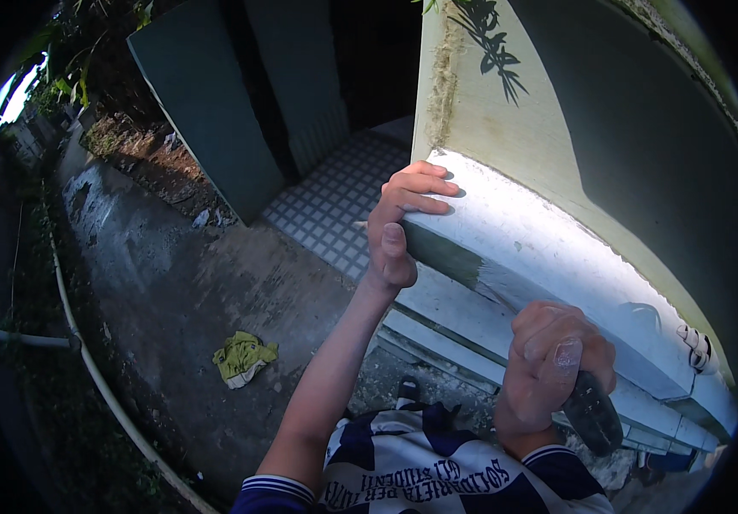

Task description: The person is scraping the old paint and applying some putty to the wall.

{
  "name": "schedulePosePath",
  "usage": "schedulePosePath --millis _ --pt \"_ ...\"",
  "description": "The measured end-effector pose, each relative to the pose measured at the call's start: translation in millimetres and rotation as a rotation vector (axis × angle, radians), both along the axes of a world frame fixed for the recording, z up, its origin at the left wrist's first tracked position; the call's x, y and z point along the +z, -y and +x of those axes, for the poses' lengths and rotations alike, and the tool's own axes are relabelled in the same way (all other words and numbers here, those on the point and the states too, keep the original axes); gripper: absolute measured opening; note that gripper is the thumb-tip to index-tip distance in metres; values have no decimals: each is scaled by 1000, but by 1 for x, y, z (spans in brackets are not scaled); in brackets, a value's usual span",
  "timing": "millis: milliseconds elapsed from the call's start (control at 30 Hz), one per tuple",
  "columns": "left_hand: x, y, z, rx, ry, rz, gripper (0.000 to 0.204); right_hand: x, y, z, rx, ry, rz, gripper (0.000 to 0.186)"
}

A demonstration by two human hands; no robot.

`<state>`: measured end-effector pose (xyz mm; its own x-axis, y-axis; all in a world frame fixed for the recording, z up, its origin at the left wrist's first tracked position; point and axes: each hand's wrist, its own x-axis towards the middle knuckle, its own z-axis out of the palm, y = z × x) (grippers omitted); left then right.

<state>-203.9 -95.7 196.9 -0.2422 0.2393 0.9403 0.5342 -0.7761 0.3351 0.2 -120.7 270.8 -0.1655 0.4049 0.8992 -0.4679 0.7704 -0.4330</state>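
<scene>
L hand [395, 218] open, fingers draped over end of white ledge [549, 236]. I see R hand [559, 355] approx. 4 o'clock of L, by ledge's front, gripping dark handle [597, 421]; butt pokes out at 5 o'clock, other end hidden. Yellow-green cloth [243, 358] on ground [163, 283], 7–8 o'clock of L.

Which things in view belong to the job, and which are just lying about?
In the job, judging by the hands:
dark, rounded-ended tool handle, in the right hand
long white-topped ledge, touched by the left hand

Apparently just lying about:
crumpled yellow-green cloth
long, pale, round pipe
</scene>
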Motion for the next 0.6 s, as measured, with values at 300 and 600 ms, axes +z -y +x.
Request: schedulePosePath --millis 300,600 --pt "-1 2 -1 -6 -10 -8 59 3 -3 3 115 -49 -14 32" --pt "-1 1 1 -28 8 -12 60 -26 -17 -23 -188 111 -59 37"
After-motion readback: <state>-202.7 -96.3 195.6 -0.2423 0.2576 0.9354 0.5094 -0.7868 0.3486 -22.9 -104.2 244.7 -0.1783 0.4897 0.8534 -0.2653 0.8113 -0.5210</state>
